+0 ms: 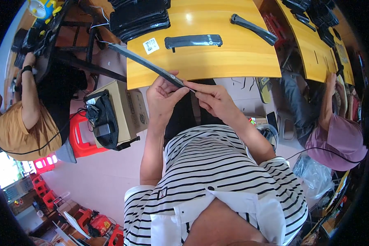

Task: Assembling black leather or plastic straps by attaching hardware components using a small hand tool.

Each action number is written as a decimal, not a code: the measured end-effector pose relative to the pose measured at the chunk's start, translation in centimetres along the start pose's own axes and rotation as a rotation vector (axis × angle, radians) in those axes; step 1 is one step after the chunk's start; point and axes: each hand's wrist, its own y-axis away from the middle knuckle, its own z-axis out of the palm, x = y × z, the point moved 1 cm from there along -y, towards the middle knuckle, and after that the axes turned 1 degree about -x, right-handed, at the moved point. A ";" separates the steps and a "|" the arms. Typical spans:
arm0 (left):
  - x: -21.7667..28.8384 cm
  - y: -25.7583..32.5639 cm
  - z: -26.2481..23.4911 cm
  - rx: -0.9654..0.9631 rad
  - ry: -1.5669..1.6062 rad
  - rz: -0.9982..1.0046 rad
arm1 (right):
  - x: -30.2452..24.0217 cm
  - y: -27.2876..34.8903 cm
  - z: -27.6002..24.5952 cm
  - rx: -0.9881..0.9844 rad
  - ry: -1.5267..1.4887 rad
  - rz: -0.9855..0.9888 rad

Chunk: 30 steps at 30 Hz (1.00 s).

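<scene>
I hold a long thin black strap-like piece (141, 62) that runs from my hands up and to the left over the table's near edge. My left hand (162, 98) pinches its near end from below, thumb on top. My right hand (213, 99) grips the same end from the right, index finger stretched along it. Two more black pieces lie on the yellow wooden table (233, 61): a flat one (193, 41) in the middle and a longer one (254, 28) at the far right. A stack of black pieces (139, 18) sits at the far left.
A small white label (151, 45) lies on the table. A cardboard box (125, 110) with a black bag (104, 121) stands on a red stool at my left. A person in orange (20, 123) sits at left; another in purple (336, 139) sits at right by a second yellow table (315, 53).
</scene>
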 end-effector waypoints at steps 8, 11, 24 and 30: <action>-0.1 0.0 -0.2 -0.067 0.031 -0.049 | -0.3 0.2 -0.9 -0.089 -0.009 0.099; -0.7 -0.1 -0.4 -0.059 0.080 -0.077 | -0.1 0.0 -1.0 -0.068 -0.014 0.098; -1.5 0.4 1.1 0.104 0.146 -0.006 | 0.7 0.2 0.3 0.090 0.171 0.014; -0.7 0.6 1.5 0.216 0.291 -0.039 | 0.7 0.1 0.7 0.145 0.332 -0.223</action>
